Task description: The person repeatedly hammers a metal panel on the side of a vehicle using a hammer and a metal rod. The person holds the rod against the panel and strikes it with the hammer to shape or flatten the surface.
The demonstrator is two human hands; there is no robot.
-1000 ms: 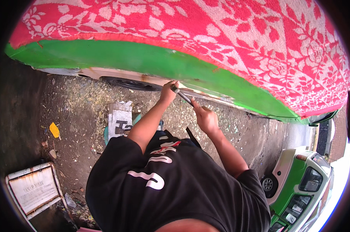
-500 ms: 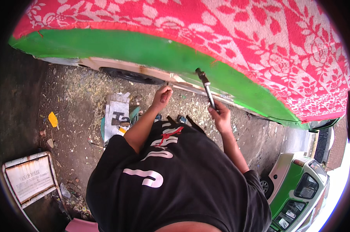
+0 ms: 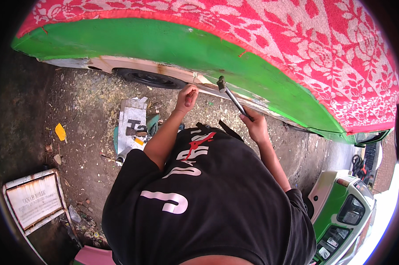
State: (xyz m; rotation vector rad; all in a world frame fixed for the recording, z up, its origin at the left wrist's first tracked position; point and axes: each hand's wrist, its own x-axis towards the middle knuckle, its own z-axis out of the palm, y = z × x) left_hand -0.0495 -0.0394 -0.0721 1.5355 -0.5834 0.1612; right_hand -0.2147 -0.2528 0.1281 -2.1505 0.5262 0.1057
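My right hand (image 3: 257,126) grips a hammer (image 3: 233,97) by its handle; the metal head points away from me, close to the vehicle's lower side. My left hand (image 3: 184,100) is closed around a red-handled tool (image 3: 189,98), perhaps a screwdriver or chisel; its tip is hard to make out against the body. Both hands are near the lower edge of a green vehicle body (image 3: 164,42). Along that edge runs a pale sill (image 3: 171,70) with worn, rusty and bare patches. A dark wheel (image 3: 151,78) sits left of my left hand.
A red and white floral cloth (image 3: 270,26) covers the vehicle's upper part. Below the wheel, a white sheet (image 3: 132,117) with tools lies on the debris-strewn ground. A rusty-framed sign (image 3: 34,201) stands at lower left. Another green and white vehicle (image 3: 340,216) is at lower right.
My left hand has moved slightly up toward the sill with the red-handled tool. The hammer has tilted, its head shifting a little left. My view has shifted slightly.
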